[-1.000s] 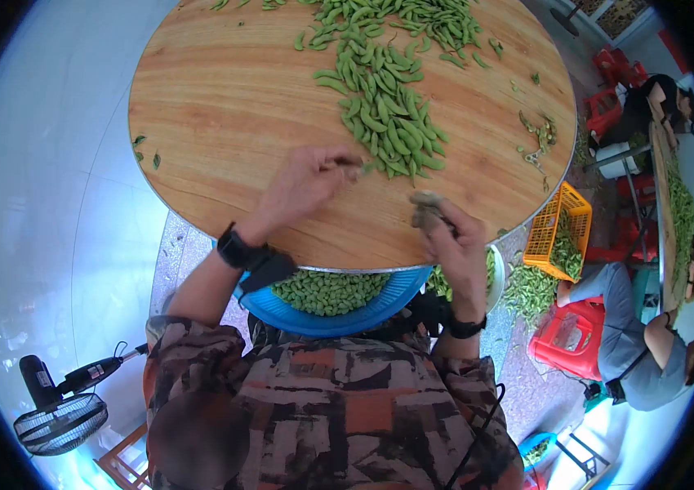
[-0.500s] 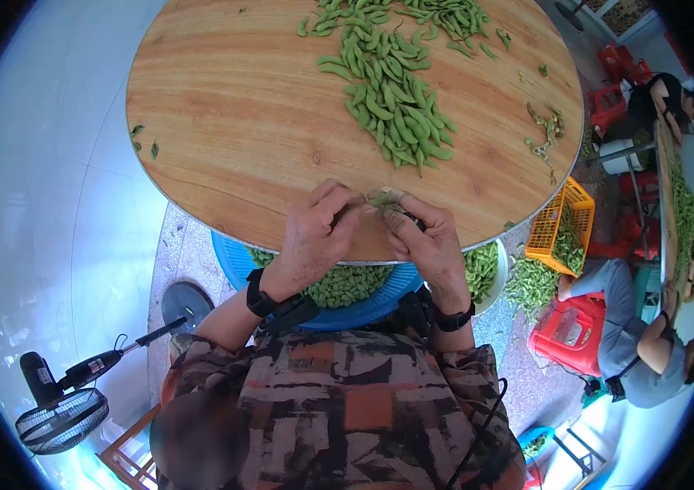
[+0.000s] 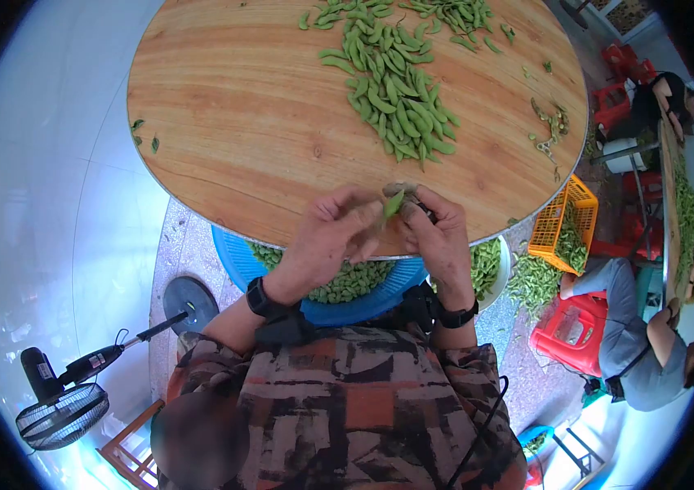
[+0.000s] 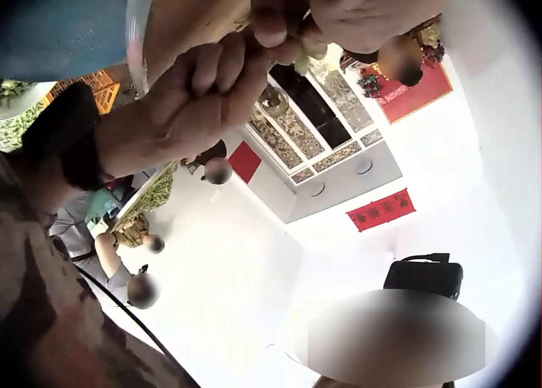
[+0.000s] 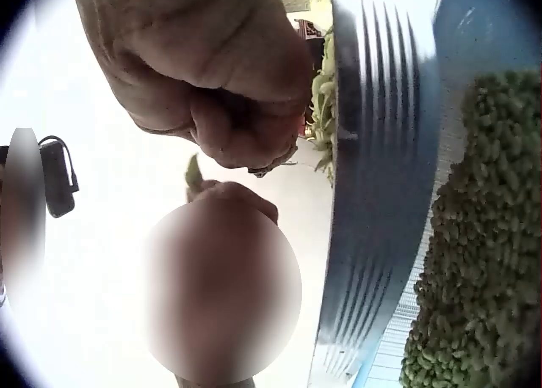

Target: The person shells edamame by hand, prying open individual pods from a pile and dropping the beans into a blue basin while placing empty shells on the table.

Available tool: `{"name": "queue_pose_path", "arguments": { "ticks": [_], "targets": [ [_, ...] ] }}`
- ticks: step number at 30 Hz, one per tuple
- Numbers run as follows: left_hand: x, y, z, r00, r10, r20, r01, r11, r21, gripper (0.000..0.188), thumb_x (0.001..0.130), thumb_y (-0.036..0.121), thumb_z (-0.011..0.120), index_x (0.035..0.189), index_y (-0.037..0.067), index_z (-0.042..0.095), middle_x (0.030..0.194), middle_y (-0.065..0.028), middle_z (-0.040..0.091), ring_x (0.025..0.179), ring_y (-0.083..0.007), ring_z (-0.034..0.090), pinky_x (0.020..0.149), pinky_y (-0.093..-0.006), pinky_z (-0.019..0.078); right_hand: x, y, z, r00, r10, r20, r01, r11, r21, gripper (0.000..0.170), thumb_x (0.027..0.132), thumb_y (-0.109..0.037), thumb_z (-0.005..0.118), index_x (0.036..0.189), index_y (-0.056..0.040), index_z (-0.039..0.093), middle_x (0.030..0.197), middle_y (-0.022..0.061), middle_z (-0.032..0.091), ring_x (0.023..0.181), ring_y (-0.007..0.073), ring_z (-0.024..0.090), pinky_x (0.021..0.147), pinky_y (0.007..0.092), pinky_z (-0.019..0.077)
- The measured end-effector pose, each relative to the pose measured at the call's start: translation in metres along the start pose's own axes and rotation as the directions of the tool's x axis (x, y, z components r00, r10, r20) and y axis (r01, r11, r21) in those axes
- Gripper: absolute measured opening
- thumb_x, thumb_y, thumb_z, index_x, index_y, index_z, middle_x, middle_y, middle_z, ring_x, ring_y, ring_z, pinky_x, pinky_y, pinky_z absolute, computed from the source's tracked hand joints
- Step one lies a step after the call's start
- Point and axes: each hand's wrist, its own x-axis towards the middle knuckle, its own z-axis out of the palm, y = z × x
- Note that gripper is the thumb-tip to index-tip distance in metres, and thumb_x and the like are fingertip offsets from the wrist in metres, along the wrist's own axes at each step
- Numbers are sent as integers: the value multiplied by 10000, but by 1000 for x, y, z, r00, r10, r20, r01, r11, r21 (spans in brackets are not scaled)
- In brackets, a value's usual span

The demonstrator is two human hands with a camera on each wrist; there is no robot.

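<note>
In the head view, a green soybean pod (image 3: 393, 204) is between my two hands, over the near edge of the round wooden table (image 3: 224, 147). My left hand (image 3: 335, 233), slightly blurred, pinches it. The pod (image 5: 193, 176) sticks up from the left fingertips in the right wrist view. My right hand (image 3: 438, 235) is beside it with curled fingers, and its greyish, stained-looking fingertips overlap the pod's end in the head view. Whether those fingers hold anything, I cannot tell. Farther up the table lies a heap of pods (image 3: 404, 114).
Under the table's near edge, a blue basin (image 3: 229, 257) holds shelled green beans (image 3: 347, 286). A white bowl of pods (image 3: 486, 269) and a yellow crate (image 3: 543, 229) are to the right. A fan (image 3: 61, 416) stands at left. Other people sit at a far-right table.
My hands start apart above the table, come together at its near edge, and stay close. Now a green pod shows between them. The left hand has shifted slightly.
</note>
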Motion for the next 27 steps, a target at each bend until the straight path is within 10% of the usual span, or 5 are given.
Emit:
{"name": "queue_pose_path", "arguments": {
  "ticks": [9, 14, 18, 20, 27],
  "targets": [
    [4, -12, -1, 917, 379, -121, -343, 907, 245, 101, 927, 68, 610, 1013, 22, 585, 776, -16, 611, 634, -71, 557, 547, -220, 452, -9, -4, 7, 992, 82, 97, -85, 996, 34, 183, 974, -78, 498, 1079, 11, 618, 611, -61, 431, 510, 21, 345, 447, 198, 271],
    [10, -25, -1, 749, 636, -185, -491, 721, 488, 105, 897, 18, 635, 980, 28, 571, 781, -3, 600, 644, -56, 545, 546, -205, 436, -5, 5, 16, 994, 84, 75, -99, 971, 218, 184, 981, -74, 492, 1100, 8, 607, 605, -59, 409, 512, 24, 326, 446, 197, 261],
    [6, -26, -8, 783, 607, -134, -481, 728, 488, 102, 908, 38, 625, 984, 37, 557, 822, -13, 605, 614, -73, 545, 517, -215, 420, -1, 10, 14, 997, 51, 54, -59, 983, 172, 185, 978, -63, 489, 1101, 10, 607, 603, -62, 402, 511, 23, 323, 444, 201, 253],
    [2, -14, -7, 962, 240, -128, -254, 961, -106, 109, 920, 59, 611, 1005, 46, 546, 820, -16, 596, 586, -90, 545, 494, -226, 407, 0, 11, 8, 987, 67, 143, -96, 973, 210, 192, 977, -57, 487, 1110, 9, 609, 605, -64, 406, 512, 21, 325, 444, 198, 258],
    [10, -21, -7, 944, 280, -174, -310, 934, -179, 82, 934, 53, 582, 1007, 62, 545, 817, -42, 593, 614, -113, 560, 479, -221, 415, -1, 3, 10, 994, 58, 93, -66, 994, 85, 127, 976, -81, 498, 959, -12, 603, 601, -64, 420, 508, 23, 345, 448, 194, 284]
  ]
}}
